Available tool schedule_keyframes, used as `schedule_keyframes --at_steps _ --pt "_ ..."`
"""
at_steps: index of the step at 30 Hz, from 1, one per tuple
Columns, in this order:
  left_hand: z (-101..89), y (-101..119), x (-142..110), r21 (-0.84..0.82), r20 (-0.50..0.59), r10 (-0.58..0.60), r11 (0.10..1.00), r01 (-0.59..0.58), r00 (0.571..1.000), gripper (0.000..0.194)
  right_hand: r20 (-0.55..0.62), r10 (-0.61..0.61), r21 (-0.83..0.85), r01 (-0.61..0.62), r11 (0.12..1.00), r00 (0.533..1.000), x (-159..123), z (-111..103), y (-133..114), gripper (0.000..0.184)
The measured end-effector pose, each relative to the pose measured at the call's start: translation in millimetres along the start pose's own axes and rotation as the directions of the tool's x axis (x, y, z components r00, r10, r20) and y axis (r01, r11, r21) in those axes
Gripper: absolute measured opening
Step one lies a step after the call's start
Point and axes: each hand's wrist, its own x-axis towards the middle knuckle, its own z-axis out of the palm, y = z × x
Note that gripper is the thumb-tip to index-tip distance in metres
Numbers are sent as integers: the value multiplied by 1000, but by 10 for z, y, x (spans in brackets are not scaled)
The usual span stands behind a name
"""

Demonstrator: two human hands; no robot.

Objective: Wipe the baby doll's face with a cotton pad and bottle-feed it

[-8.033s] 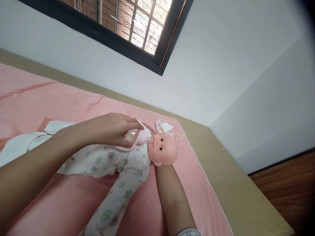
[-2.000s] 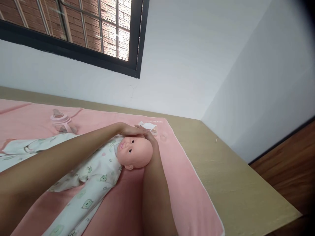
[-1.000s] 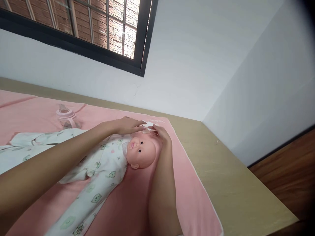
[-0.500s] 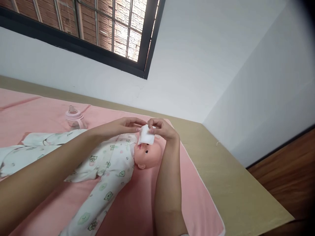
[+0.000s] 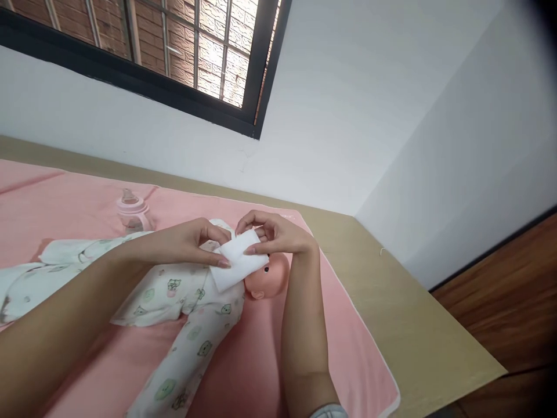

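A baby doll (image 5: 187, 293) in a white printed sleepsuit lies on its back on a pink sheet (image 5: 304, 348), its head (image 5: 272, 278) to the right. Both my hands hold a white tissue (image 5: 235, 261) above the doll's face. My left hand (image 5: 195, 244) pinches its left edge between thumb and fingers. My right hand (image 5: 274, 235) pinches the right edge. The tissue hides most of the doll's face.
A pink baby bottle (image 5: 130, 212) stands upright on the sheet behind the doll. The sheet covers a tan mattress (image 5: 413, 342) set against a white wall under a dark-framed window (image 5: 183, 52). Wooden floor (image 5: 513, 290) shows at the right.
The bottle left the doll's mouth and now stands on the sheet. My hands picked up the tissue from beside the doll's head and have spread it wider over the face.
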Motion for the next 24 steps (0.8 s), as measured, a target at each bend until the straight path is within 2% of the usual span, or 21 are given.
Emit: schedule_keyframes --at_steps 3,7,11,13,14,17,20,22,24 --pt "-22 42 -58 -43 8 71 997 -70 997 17 -116 -18 20 20 1000 993 24 22 9 47" --pt "12 81 -109 68 -190 135 990 -125 972 17 -192 -34 49 45 998 981 53 50 30 62" --pt "76 140 -113 213 -402 259 959 -186 878 17 -223 -59 67 76 995 973 96 88 38 69" --pt "98 170 -106 232 -458 307 947 -221 834 15 -228 -55 72 73 995 972 120 111 36 72" --pt "106 184 -103 224 -472 310 948 -227 825 14 -229 -47 72 65 995 972 130 121 34 73" --pt "121 222 -108 147 -503 254 967 -208 826 13 -229 -28 65 44 997 973 136 119 33 75" --pt "106 241 -133 -25 -526 168 977 -213 834 13 -205 0 51 11 999 979 75 23 61 77" --pt "78 221 -143 -170 -476 77 969 -177 876 14 -185 22 49 -13 999 982 -6 -101 130 75" --pt "55 159 -126 -217 -371 1 972 -88 929 19 -180 37 68 -25 997 983 -100 -246 275 70"
